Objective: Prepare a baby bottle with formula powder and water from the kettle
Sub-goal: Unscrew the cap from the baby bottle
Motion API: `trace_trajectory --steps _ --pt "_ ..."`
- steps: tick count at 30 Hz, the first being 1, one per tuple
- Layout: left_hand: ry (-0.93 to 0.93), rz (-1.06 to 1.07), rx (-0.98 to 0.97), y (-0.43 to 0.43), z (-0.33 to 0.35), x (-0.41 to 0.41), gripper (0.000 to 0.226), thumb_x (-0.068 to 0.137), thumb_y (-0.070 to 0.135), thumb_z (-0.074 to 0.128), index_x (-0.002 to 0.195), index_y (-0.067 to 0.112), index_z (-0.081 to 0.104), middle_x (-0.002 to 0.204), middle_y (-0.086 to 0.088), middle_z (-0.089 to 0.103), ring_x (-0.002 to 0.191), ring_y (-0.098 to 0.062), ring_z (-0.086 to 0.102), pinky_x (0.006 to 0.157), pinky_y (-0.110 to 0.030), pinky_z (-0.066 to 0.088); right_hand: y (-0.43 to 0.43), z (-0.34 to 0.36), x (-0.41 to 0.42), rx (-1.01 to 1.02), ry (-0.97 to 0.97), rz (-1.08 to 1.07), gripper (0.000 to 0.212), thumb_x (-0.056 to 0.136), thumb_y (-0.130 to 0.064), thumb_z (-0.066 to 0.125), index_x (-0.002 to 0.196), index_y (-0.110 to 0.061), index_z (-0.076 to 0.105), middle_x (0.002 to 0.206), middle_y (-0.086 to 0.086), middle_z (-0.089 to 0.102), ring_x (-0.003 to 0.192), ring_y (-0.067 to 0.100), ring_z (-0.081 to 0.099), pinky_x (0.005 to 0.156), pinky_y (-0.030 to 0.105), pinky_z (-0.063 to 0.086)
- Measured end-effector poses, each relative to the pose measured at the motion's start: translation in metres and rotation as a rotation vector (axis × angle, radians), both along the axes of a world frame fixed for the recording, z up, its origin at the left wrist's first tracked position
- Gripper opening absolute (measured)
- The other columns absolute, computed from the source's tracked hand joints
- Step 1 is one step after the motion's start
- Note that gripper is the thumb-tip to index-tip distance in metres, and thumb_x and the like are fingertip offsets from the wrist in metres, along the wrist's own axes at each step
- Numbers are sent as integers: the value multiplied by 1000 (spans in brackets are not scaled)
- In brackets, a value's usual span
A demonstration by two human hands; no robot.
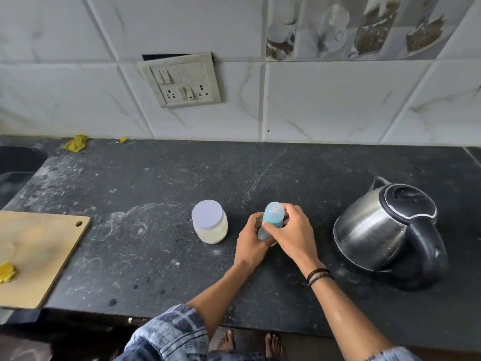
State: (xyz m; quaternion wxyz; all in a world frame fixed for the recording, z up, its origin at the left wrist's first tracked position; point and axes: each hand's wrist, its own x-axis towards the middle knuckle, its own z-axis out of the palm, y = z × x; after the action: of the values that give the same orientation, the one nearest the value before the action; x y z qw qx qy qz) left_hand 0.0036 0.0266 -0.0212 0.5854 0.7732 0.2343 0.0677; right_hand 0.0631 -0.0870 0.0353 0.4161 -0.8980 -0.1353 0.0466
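Observation:
A baby bottle with a translucent blue cap [273, 214] stands on the black counter [156, 256], held by both hands. My left hand [251, 242] grips the bottle's lower body, which it mostly hides. My right hand [292, 230] curls round the blue cap at the top. Left of the bottle stands a clear jar of pale formula powder [209, 222] with its white lid on. A steel kettle with a black lid and handle [385, 230] sits to the right, lid shut.
A wooden cutting board [39, 254] with a yellow scrap lies at the counter's left front edge. Behind it a sink [15, 162] is set into the counter. A switch and socket plate [182, 79] hangs on the tiled wall. My bare feet show below the counter.

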Motion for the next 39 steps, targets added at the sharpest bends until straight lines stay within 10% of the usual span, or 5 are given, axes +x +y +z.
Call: trace_trajectory --steps 9,29,39 --pt "18 -56 131 15 8 -8 50 66 58 73 108 68 47 107 36 66 102 9 64 90 -32 58 16 7 -13 -52 -62 -54 59 79 -42 87 128 -25 59 122 -4 63 112 16 61 89 36 56" --pt "70 -152 227 10 19 -10 75 59 73 73 127 42 60 108 23 69 101 0 64 88 -33 57 -9 7 -10 -91 -43 -21 81 76 -40 89 147 -19 55 137 4 68 126 25 63 103 38 51" --pt "78 -257 177 24 18 0 71 69 42 91 133 31 62 117 16 71 109 -2 64 100 -37 54 -27 22 10 -31 135 242 92 74 -16 90 143 -46 36 114 -1 66 110 18 66 97 38 55"
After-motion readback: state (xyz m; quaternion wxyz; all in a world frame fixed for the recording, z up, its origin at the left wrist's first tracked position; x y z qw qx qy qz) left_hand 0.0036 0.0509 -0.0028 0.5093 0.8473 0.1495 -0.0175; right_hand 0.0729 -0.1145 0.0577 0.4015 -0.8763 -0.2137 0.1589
